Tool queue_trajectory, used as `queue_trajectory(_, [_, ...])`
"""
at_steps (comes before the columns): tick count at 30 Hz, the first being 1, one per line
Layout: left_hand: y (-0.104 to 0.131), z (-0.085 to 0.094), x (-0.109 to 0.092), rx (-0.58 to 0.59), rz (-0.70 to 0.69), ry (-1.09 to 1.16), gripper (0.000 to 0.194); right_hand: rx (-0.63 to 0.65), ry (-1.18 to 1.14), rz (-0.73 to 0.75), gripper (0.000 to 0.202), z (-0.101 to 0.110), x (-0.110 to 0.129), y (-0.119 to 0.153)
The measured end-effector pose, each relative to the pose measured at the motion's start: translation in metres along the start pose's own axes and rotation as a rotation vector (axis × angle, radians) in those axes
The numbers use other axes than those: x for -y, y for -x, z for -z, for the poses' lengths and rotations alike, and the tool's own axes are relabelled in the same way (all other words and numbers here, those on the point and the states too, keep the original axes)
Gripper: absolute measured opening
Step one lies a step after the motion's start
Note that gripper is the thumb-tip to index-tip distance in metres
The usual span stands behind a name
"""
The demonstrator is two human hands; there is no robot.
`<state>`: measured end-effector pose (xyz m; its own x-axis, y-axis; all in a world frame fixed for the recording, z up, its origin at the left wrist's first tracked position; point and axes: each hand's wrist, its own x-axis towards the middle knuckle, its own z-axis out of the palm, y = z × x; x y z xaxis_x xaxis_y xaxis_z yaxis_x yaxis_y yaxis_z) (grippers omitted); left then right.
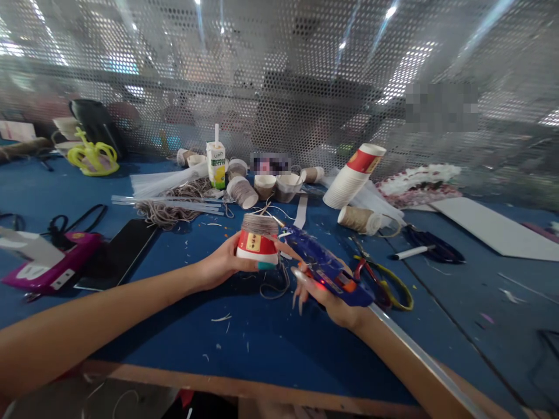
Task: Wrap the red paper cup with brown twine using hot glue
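A red and white paper cup (257, 245), upside down with grey-brown cord wound round its upper part, is gripped in my left hand (225, 259). My right hand (329, 299) is wrapped round a blue hot glue gun (321, 259) with a small red light showing. The gun's nozzle points at the wound cord on the cup's right side and looks close to it; whether they touch I cannot tell. A long clear glue stick (419, 355) sticks out from the gun's back, over my right forearm. Behind the cup, a loop of cord (275, 285) lies on the blue table.
Scissors (395, 291) lie right of the glue gun. Behind stand a tilted stack of paper cups (349, 180), a drink carton (216, 166) and several cord-wrapped cups (242, 192). Left are a tangled cord heap (168, 209), a black phone (120, 256) and a purple power strip (56, 262).
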<state>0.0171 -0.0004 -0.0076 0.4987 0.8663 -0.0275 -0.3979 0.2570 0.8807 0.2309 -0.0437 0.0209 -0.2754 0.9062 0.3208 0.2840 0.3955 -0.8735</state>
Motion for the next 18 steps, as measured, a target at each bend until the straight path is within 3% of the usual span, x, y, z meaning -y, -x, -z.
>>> queue_trajectory(12, [0.000,0.004,-0.001,0.114,-0.028,0.061,0.057,-0.051,0.056,0.027,0.018,0.004,0.004,0.001])
queue_trajectory(18, [0.000,0.003,-0.003,0.122,-0.010,0.117,0.057,-0.049,-0.013,-0.027,0.026,0.006,-0.010,0.000])
